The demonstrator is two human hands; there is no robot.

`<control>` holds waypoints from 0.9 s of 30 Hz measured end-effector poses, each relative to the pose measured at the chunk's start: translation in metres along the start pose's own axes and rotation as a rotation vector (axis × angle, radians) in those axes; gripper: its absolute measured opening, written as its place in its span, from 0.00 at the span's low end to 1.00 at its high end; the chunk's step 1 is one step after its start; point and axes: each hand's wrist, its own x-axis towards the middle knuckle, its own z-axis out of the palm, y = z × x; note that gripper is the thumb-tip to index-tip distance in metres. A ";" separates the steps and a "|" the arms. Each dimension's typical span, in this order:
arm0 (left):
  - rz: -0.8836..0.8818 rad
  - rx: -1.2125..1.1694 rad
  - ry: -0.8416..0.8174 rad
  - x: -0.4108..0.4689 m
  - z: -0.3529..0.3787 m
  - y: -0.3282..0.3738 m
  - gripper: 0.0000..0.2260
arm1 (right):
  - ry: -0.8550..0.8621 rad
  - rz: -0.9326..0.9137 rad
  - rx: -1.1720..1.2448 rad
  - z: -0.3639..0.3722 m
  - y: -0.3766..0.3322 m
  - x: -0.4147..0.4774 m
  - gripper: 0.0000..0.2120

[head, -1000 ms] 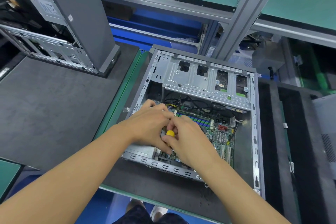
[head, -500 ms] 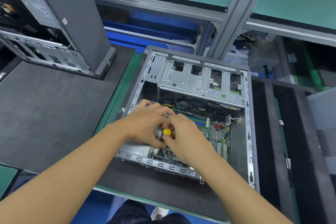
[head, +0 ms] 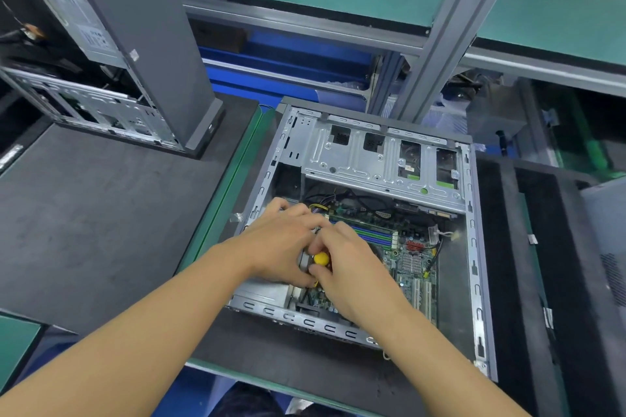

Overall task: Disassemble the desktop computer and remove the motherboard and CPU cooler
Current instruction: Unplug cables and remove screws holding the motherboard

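Head view, and your 2 hands are bunched together over the near-left part of the open computer case [head: 474, 247], which lies flat on the black mat [head: 101, 230]. Your right hand [head: 355, 278] has thumb and fingers pinched round the yellow-capped screwdriver [head: 321, 258]. Your left hand [head: 281, 244] is curled in tight against it, but I cannot tell whether it grasps the shaft or only steadies it. The motherboard [head: 410, 257] sits on the case floor and looks not yet freed. The CPU cooler is hidden under your hands.

Now the risks, as I judge them. The tip is out of sight, so if it sits crooked it may slip out of the screw and skid across the board. A loosened screw could drop between the slots. The cables [head: 359, 201] at the board's far edge look plugged in, so lifting early could strain a connector. Your left wrist is also right beside the bare metal rim, so mind that edge.
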 end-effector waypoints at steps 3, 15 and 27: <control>-0.027 0.007 0.003 0.002 0.003 0.000 0.18 | -0.047 -0.011 0.046 0.000 0.002 0.000 0.10; 0.003 -0.030 -0.028 0.000 0.001 -0.001 0.14 | -0.021 0.046 -0.059 0.001 0.006 -0.003 0.03; -0.082 -0.104 0.057 -0.003 0.004 0.003 0.14 | -0.065 0.011 -0.175 0.005 0.018 -0.007 0.03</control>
